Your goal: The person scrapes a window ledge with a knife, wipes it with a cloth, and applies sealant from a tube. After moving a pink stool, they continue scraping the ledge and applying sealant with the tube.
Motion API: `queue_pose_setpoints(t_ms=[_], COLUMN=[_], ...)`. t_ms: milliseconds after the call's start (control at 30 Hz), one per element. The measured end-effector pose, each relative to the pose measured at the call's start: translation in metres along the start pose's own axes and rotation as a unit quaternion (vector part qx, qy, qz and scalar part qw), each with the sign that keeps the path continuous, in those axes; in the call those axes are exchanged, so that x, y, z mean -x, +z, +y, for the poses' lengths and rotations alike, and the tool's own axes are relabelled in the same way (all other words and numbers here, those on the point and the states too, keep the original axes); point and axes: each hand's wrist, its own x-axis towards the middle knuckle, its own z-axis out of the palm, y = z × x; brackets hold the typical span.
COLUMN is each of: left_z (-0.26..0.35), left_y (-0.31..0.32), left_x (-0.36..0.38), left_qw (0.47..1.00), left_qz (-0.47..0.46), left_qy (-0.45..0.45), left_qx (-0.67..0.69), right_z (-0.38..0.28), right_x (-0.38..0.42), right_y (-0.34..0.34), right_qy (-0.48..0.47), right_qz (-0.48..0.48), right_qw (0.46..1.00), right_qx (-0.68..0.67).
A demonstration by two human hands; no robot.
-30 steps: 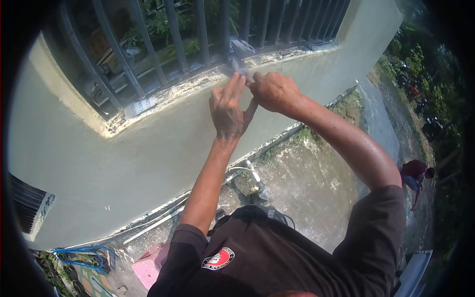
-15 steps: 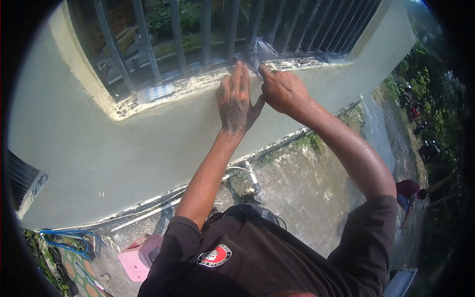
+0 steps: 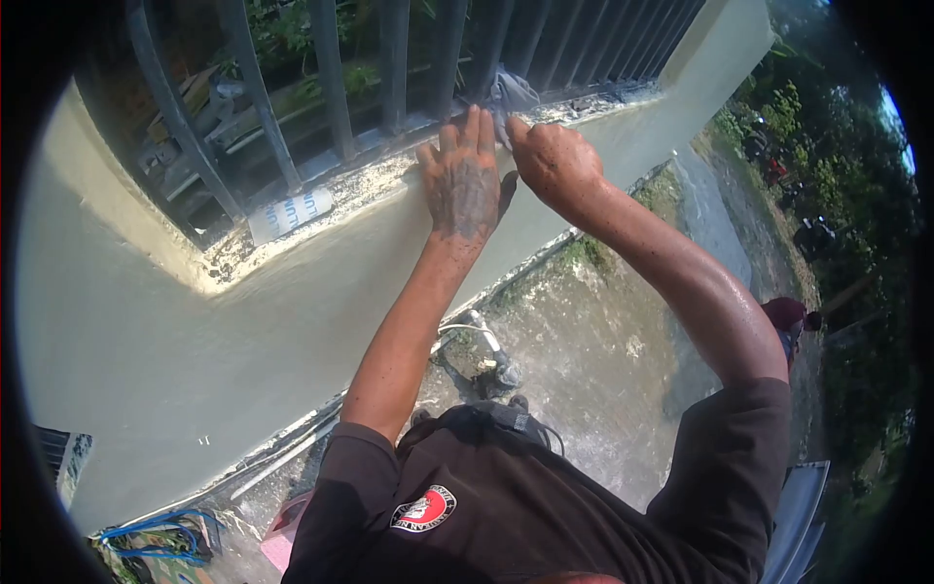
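My left hand [image 3: 461, 177] lies flat on the rough top edge of a pale green wall ledge [image 3: 321, 209], fingers spread and pointing up toward the dark metal bars [image 3: 331, 73]. My right hand [image 3: 550, 161] is beside it, pinching a grey cloth [image 3: 509, 94] that hangs at the foot of a bar. The two hands almost touch at the thumbs. A white printed label [image 3: 289, 213] lies on the ledge to the left.
Below the wall runs a wet concrete strip [image 3: 603, 360] with a white pipe fitting [image 3: 486, 346], blue cord [image 3: 161, 535] and a pink object [image 3: 287, 535]. Another person in a dark red top [image 3: 790, 316] bends over at the right, near greenery.
Both hands moved up onto the ledge. The left hand went from raised and edge-on to flat with its fingers spread. The right hand stays on the cloth.
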Motion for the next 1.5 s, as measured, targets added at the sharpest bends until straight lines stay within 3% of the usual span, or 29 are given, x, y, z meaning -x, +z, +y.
queue_pose_setpoints(t_ms=[267,367,467,667,967,1100,1233,1500], left_z=[0.003,-0.001,0.002,-0.003,-0.014,-0.014,-0.016,-0.016], left_y=[-0.003,-0.014,-0.023,-0.014,0.0,-0.022,-0.006,-0.029], left_x=[-0.005,0.004,0.02,0.012,-0.014,0.004,-0.012,0.001], left_qw=[1.0,0.998,0.996,0.998,0.998,0.993,0.996,0.991], left_qz=[0.001,0.001,0.03,-0.002,-0.013,-0.054,-0.037,-0.047], left_qy=[0.01,0.001,0.005,0.003,0.019,0.012,0.01,0.007], left_qx=[-0.007,0.062,0.082,0.065,0.054,0.105,0.079,0.122], right_z=[0.004,-0.002,-0.011,-0.009,0.002,-0.006,-0.001,0.0], right_x=[0.0,0.006,0.025,0.019,-0.013,0.005,-0.01,0.001], right_y=[0.017,0.013,0.002,-0.003,0.005,-0.001,0.001,0.009], right_qy=[0.01,-0.015,-0.002,0.008,-0.022,-0.015,-0.008,-0.047], right_qz=[0.034,0.089,0.028,0.013,0.04,0.01,0.004,0.061], right_qw=[0.999,0.996,1.0,1.0,0.998,0.999,0.999,0.997], right_qx=[-0.011,-0.018,0.002,0.016,0.031,0.048,0.045,0.006])
